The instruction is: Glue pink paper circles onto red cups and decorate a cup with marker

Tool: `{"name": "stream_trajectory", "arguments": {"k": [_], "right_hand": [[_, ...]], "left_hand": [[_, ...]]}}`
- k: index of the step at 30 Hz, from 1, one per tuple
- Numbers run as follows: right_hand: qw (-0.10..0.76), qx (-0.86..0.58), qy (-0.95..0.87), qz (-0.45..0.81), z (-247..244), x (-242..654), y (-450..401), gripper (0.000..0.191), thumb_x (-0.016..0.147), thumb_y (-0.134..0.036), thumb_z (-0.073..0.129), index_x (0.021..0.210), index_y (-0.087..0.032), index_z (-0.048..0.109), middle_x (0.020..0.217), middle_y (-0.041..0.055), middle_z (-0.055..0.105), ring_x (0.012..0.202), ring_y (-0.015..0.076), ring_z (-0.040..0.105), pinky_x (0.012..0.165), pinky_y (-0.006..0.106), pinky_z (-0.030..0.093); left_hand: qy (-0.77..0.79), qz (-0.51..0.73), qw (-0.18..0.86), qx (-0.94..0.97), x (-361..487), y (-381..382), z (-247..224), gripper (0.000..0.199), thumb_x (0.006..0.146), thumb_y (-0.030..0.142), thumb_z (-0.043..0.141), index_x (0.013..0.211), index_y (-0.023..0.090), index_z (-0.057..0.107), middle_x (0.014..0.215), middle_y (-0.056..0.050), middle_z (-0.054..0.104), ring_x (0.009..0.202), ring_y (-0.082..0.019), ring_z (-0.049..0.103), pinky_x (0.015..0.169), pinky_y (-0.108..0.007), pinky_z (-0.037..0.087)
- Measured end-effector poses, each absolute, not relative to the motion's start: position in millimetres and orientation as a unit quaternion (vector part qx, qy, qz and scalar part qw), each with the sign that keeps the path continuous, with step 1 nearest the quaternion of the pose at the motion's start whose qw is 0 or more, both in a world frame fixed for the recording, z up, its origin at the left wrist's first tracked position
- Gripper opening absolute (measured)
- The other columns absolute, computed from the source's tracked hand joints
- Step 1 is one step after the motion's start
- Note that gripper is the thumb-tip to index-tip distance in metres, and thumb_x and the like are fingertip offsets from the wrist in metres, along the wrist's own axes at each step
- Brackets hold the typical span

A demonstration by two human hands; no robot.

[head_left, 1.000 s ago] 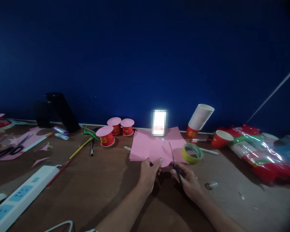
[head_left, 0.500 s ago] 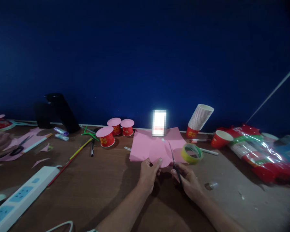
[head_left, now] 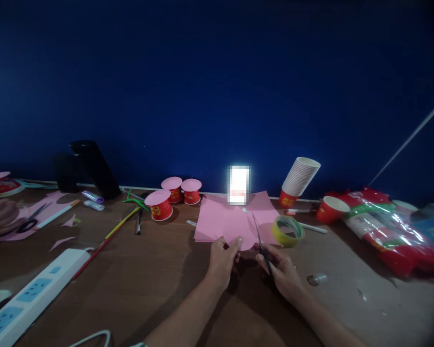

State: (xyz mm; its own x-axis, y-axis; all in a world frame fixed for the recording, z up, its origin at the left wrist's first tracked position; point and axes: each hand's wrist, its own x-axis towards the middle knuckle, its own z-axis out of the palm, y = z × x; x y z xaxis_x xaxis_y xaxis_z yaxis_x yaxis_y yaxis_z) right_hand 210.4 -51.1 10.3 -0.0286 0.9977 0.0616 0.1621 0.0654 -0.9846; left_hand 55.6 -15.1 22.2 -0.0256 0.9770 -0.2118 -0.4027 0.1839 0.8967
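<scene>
My left hand [head_left: 224, 258] pinches the lower edge of a round pink paper disc [head_left: 244, 238] between thumb and fingers. In my right hand [head_left: 278, 265] is a pair of scissors [head_left: 259, 237], its blades pointing up and away beside the disc's right edge. Behind the disc lies a stack of pink paper sheets [head_left: 210, 217] on the table. A roll of yellow-green tape [head_left: 288, 231] sits just beyond my right hand. The fingers of my right hand partly hide the scissors' handles.
Red paper cups with pink discs on top [head_left: 159, 206] stand left of the sheets. At right are a leaning cup stack [head_left: 299, 178], a single cup [head_left: 331, 209] and a plastic-wrapped pack [head_left: 386, 226]. A power strip [head_left: 39, 294] and another person's hand [head_left: 2, 217] are at left.
My two hands, the disc and the scissors stay practically in place. The other person's hand at the far left has shifted slightly.
</scene>
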Motion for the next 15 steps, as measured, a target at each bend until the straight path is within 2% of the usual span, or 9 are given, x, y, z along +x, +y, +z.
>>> {"name": "stream_trajectory", "arguments": {"k": [5, 8, 13, 15], "right_hand": [[0.459, -0.525, -0.562, 0.445, 12.7, 209.6, -51.5, 0.045, 0.078, -0.048, 0.066, 0.111, -0.017, 0.066, 0.069, 0.0016, 0.064, 0.048, 0.0107, 0.052, 0.047, 0.022, 0.046], [0.458, -0.532, -0.561, 0.439, 17.5, 207.8, -52.6, 0.047, 0.076, -0.049, 0.067, 0.110, -0.017, 0.067, 0.072, 0.0025, 0.065, 0.048, 0.0106, 0.051, 0.045, 0.022, 0.044], [0.443, -0.547, -0.558, 0.440, 23.4, 205.9, -54.2, 0.051, 0.075, -0.052, 0.066, 0.109, -0.015, 0.067, 0.055, -0.0015, 0.057, 0.046, 0.0116, 0.049, 0.043, 0.021, 0.041], [0.443, -0.545, -0.559, 0.441, 23.3, 205.7, -54.1, 0.051, 0.075, -0.052, 0.065, 0.109, -0.015, 0.067, 0.059, -0.0006, 0.059, 0.047, 0.0114, 0.049, 0.043, 0.021, 0.041]], "left_hand": [[0.468, 0.550, 0.615, 0.316, 54.7, -14.4, 21.4, 0.037, 0.056, 0.043, 0.080, 0.065, 0.012, 0.061, 0.045, 0.005, 0.051, 0.040, -0.005, 0.042, 0.038, -0.016, 0.030], [0.472, 0.547, 0.615, 0.316, 54.4, -14.6, 23.0, 0.038, 0.055, 0.044, 0.079, 0.064, 0.013, 0.059, 0.044, 0.005, 0.050, 0.039, -0.004, 0.041, 0.037, -0.016, 0.028], [0.472, 0.548, 0.615, 0.315, 54.4, -15.5, 25.7, 0.038, 0.055, 0.044, 0.079, 0.062, 0.013, 0.057, 0.043, 0.006, 0.048, 0.038, -0.004, 0.039, 0.036, -0.016, 0.026], [0.467, 0.551, 0.616, 0.315, 54.4, -15.6, 25.3, 0.038, 0.056, 0.044, 0.079, 0.061, 0.014, 0.057, 0.043, 0.006, 0.048, 0.038, -0.004, 0.040, 0.037, -0.016, 0.027]]}}
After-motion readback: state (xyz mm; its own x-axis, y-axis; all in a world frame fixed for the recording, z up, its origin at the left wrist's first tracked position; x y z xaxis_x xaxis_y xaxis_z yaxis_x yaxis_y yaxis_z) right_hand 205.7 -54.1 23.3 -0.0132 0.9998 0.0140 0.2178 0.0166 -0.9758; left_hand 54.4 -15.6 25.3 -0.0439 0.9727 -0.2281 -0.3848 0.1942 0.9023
